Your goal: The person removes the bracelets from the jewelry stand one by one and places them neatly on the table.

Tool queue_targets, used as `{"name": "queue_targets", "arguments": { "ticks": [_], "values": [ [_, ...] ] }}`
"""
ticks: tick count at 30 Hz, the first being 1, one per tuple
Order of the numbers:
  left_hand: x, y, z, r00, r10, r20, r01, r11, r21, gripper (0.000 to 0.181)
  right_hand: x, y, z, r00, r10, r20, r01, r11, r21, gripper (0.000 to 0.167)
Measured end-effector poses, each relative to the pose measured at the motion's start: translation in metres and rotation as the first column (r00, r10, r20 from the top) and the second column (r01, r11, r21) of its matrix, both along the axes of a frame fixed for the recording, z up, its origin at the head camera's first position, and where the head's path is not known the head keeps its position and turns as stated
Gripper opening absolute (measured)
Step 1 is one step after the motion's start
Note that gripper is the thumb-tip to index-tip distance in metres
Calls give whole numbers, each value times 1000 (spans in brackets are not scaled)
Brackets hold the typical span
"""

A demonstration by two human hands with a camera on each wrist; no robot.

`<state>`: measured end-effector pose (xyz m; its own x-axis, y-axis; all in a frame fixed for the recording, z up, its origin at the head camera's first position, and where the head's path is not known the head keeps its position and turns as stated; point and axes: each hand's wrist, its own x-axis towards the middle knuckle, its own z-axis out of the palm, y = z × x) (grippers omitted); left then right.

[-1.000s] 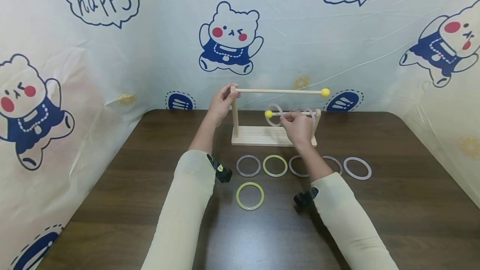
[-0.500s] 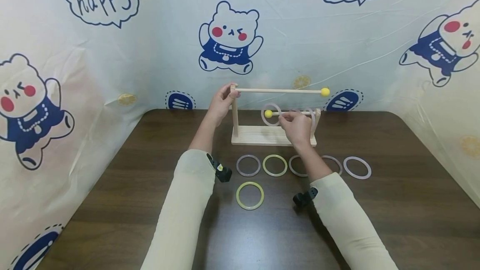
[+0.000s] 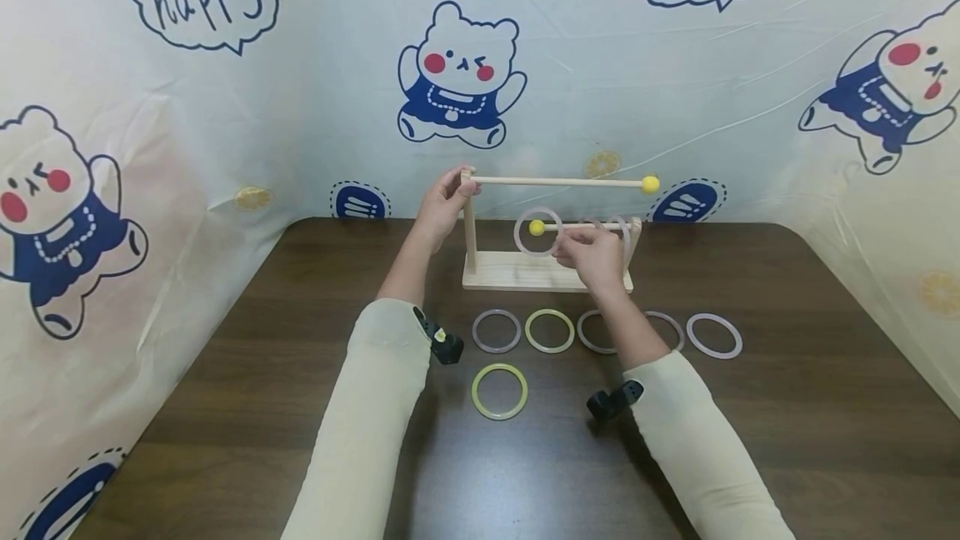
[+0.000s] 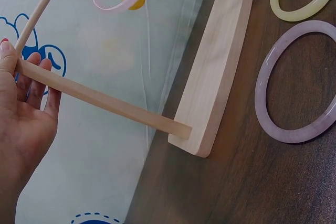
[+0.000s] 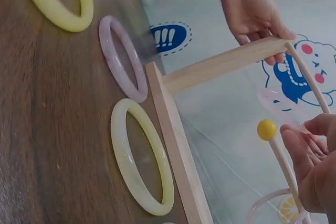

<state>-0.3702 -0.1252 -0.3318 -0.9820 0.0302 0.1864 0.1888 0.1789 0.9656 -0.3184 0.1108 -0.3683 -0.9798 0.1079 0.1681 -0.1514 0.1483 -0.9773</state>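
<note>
A wooden stand (image 3: 525, 272) has a long upper rod (image 3: 562, 182) and a shorter lower rod, each tipped with a yellow ball (image 3: 537, 227). My left hand (image 3: 442, 208) grips the top of the left post (image 4: 105, 95). My right hand (image 3: 594, 257) pinches a pale pink ring (image 3: 517, 242) by its right edge; in the head view the ring appears around the lower rod's ball. Farther right, pale rings (image 3: 627, 233) hang on the lower rod, partly behind my right hand. In the right wrist view, my right hand (image 5: 320, 166) is beside the rod.
On the brown table (image 3: 300, 440), a row in front of the stand holds a purple ring (image 3: 476, 332), a yellow ring (image 3: 529, 332) and several pale ones, the rightmost ring (image 3: 739, 340) farthest out. Another yellow ring (image 3: 476, 392) lies nearer. A patterned sheet (image 3: 585, 48) hangs behind.
The pinched ring has moved left along the lower rod to its ball end and turned to face the head camera more. My right hand shifted slightly left; my left hand has stayed put.
</note>
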Motion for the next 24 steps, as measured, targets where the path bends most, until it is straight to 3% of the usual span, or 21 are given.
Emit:
{"name": "queue_targets", "arguments": {
  "ticks": [8,16,20,24],
  "values": [
    [0,0,0,1000,-2,13,2,1000,-3,47,2,2,2,988,91,126,-55,964,-258,17],
    [-1,0,0,1000,-1,12,1,1000,9,45,7,5,9,958,209,195,-97,879,-466,15],
    [-1,1,1,1000,4,11,-4,1000,5,44,11,5,13,947,245,206,-103,844,-527,9],
    [-1,1,0,1000,12,8,-12,1000,-8,43,13,5,14,944,252,211,-107,843,-528,9]
  ]
}}
